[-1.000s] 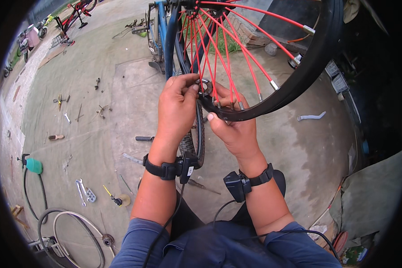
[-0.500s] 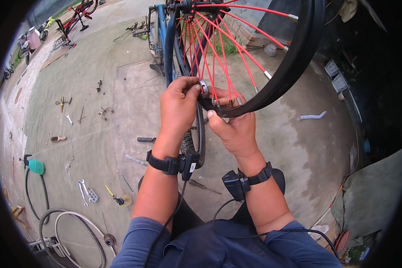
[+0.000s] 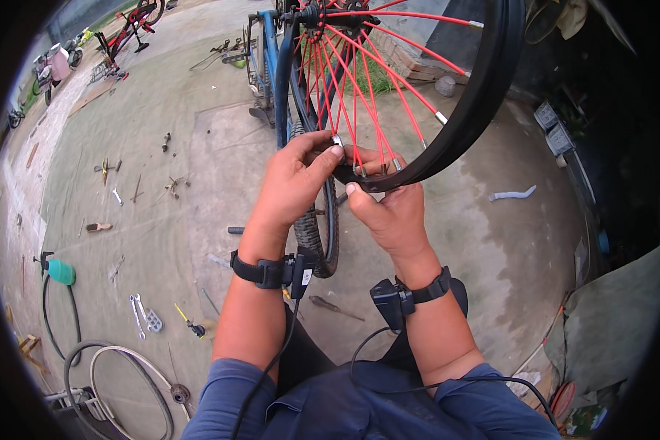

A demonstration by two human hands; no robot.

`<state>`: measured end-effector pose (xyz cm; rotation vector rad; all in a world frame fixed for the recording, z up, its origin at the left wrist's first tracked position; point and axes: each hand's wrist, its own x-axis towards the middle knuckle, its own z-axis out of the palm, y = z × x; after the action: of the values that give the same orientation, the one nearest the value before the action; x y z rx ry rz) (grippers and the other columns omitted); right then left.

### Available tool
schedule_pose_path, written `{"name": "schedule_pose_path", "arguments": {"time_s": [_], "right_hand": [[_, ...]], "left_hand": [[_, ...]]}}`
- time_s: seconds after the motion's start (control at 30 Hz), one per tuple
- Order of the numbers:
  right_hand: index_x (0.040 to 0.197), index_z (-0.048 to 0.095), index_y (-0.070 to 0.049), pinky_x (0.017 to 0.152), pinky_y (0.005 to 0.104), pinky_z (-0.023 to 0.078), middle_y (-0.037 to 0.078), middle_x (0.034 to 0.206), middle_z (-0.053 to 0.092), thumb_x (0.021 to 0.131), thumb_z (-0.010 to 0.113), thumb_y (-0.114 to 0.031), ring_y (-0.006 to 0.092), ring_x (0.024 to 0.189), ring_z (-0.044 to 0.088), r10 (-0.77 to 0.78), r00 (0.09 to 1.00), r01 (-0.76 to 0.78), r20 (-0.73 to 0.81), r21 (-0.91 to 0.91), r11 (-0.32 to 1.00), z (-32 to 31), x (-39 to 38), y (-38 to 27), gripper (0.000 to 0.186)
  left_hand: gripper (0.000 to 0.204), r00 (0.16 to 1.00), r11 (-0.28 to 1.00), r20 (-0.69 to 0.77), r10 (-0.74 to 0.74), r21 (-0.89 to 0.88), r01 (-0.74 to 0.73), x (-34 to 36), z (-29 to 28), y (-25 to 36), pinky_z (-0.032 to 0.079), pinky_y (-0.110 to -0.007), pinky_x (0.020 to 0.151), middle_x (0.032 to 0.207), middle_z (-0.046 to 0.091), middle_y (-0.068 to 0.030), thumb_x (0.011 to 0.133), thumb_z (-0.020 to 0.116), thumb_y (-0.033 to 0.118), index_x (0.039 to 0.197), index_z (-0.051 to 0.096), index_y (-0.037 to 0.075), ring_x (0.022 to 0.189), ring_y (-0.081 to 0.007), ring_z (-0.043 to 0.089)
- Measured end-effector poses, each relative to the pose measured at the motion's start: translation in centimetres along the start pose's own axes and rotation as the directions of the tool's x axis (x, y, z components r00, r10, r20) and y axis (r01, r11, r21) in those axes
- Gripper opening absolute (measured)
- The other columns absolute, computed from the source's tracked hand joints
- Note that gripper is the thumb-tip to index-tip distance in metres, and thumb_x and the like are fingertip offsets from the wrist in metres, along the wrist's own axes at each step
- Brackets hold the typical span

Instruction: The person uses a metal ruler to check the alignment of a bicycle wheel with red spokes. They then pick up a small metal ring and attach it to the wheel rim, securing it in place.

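A bicycle wheel with a black rim (image 3: 458,139) and red spokes (image 3: 400,77) stands in front of me. My left hand (image 3: 290,180) pinches a small silver spoke wrench (image 3: 336,140) between thumb and fingers, at the lower end of a spoke beside the rim. Wrapped round the bottom of the rim, my right hand (image 3: 392,216) has its thumb on the near side and its fingers partly hidden behind. The wheel's black hub (image 3: 313,16) sits at the top, by the blue bicycle frame (image 3: 281,95).
A tyre (image 3: 309,231) hangs behind my left wrist. On the floor to the left lie combination wrenches (image 3: 137,315), a brush (image 3: 99,227), a green spray bottle (image 3: 61,272) and bare rims (image 3: 95,346). A white bent tube (image 3: 512,194) lies right. A red bicycle (image 3: 128,37) stands far left.
My left hand has turned slightly, its thumb shifting over the spoke wrench and its wrist moving a little left. The rim has shifted slightly; my right hand still grips it.
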<state>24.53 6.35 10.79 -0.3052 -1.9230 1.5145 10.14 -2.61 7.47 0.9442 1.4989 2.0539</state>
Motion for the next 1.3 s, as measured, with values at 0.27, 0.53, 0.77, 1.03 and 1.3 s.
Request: {"name": "schedule_pose_path", "arguments": {"time_s": [0.27, 0.53, 0.77, 1.03, 1.3], "right_hand": [[0.105, 0.069, 0.0, 0.075, 0.0298, 0.054, 0.007, 0.105, 0.075, 0.078, 0.074, -0.007, 0.0093, 0.085, 0.064, -0.133, 0.989, 0.132, -0.064, -0.017, 0.991, 0.1, 0.2, 0.7, 0.028], [0.099, 0.068, 0.001, 0.08, 0.0311, 0.054, 0.009, 0.107, 0.075, 0.076, 0.074, -0.008, 0.0121, 0.088, 0.066, -0.134, 0.989, 0.133, -0.063, -0.021, 0.991, -0.1, 0.3, 0.7, 0.025], [0.094, 0.063, 0.001, 0.102, 0.0364, 0.049, 0.019, 0.124, 0.067, 0.079, 0.072, -0.004, 0.0199, 0.111, 0.065, -0.062, 0.998, 0.062, 0.007, -0.061, 0.996, -0.3, 0.1, -0.7, 0.018], [0.097, 0.065, 0.002, 0.102, 0.0357, 0.049, 0.019, 0.124, 0.068, 0.08, 0.072, -0.006, 0.0193, 0.113, 0.065, -0.054, 0.999, 0.054, 0.005, -0.029, 0.998, -0.3, 0.0, -0.9, 0.02], [0.1, 0.067, 0.002, 0.1, 0.0345, 0.048, 0.016, 0.125, 0.068, 0.081, 0.073, -0.006, 0.0169, 0.11, 0.065, -0.068, 0.998, 0.068, -0.014, -0.003, 0.998, -0.1, 0.0, 0.2, 0.021]], "left_hand": [[0.048, 0.997, 0.988, -0.013, -0.077, 0.134, 0.078, 0.1, 0.6, 0.9, 0.055, -0.028, 0.082, 0.101, 0.072, -0.0094, 0.095, 0.077, 0.015, 0.13, 0.06, -0.012, 0.093, -0.0139, 0.067], [0.044, 0.998, 0.999, 0.028, -0.051, -0.015, 0.051, 0.1, 0.4, -0.2, 0.055, -0.027, 0.081, 0.103, 0.073, -0.0086, 0.096, 0.074, 0.015, 0.13, 0.061, -0.011, 0.093, -0.0125, 0.067], [0.036, 0.996, 0.999, 0.083, -0.03, -0.042, 0.034, 0.2, 0.3, -0.1, 0.056, -0.028, 0.081, 0.103, 0.074, -0.009, 0.102, 0.064, 0.013, 0.131, 0.062, -0.007, 0.091, -0.0123, 0.068], [0.029, 0.998, 0.997, 0.054, -0.033, -0.071, 0.037, -0.2, 0.4, 0.1, 0.053, -0.025, 0.075, 0.097, 0.073, -0.005, 0.1, 0.068, 0.011, 0.123, 0.066, -0.006, 0.086, -0.0082, 0.065], [0.018, 0.994, 0.996, -0.105, -0.018, 0.087, 0.028, -1.2, 0.9, 0.3, 0.053, -0.025, 0.067, 0.087, 0.073, -0.0052, 0.095, 0.074, 0.011, 0.103, 0.069, -0.004, 0.076, -0.0074, 0.065]]}}
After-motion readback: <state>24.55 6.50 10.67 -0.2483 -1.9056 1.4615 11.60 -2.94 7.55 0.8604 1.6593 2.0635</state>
